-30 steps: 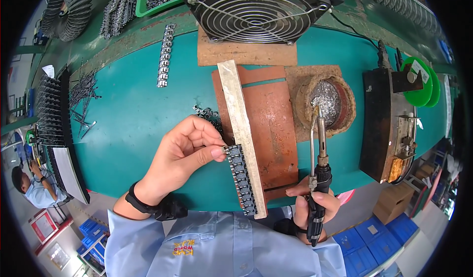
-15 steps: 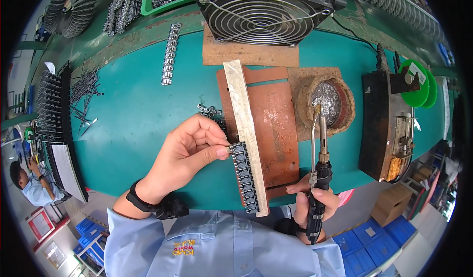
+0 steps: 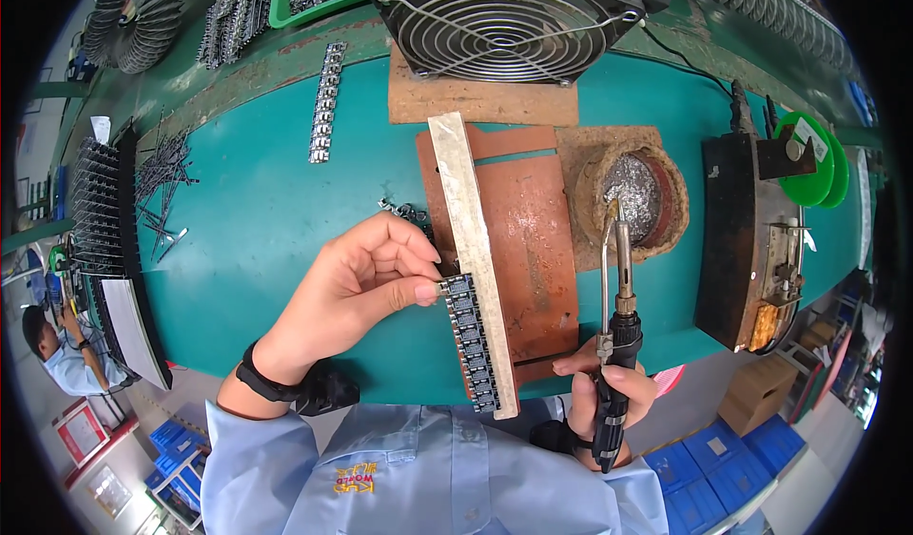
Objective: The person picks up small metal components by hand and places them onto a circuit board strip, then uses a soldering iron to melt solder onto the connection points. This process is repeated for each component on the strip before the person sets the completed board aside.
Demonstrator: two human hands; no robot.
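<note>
A row of small black components (image 3: 471, 345) lines the left edge of a pale bar (image 3: 464, 202), which lies aslant over a copper-brown board (image 3: 528, 240). At the row's far end, the thumb and forefinger of my left hand (image 3: 366, 283) pinch a small metal piece, mostly hidden by the fingertips. My right hand (image 3: 613, 397) is wrapped round the black handle of a soldering iron (image 3: 623, 330) with a thin metal tube alongside. Its tip points into a round pot (image 3: 677, 197) holding silvery bits. Beside my left fingers lie several loose metal pieces (image 3: 404, 212).
A fan (image 3: 499, 36) with a wire guard stands at the back on a brown board. To the right are a dark metal box (image 3: 728, 250) and a green spool (image 3: 804, 159). Leftward lie a metal strip (image 3: 326, 102), thin dark pieces (image 3: 164, 178) and a black rack (image 3: 100, 202).
Both hands keep nearly the same place and grip. The view has shifted very slightly; the bar, board and iron look unmoved.
</note>
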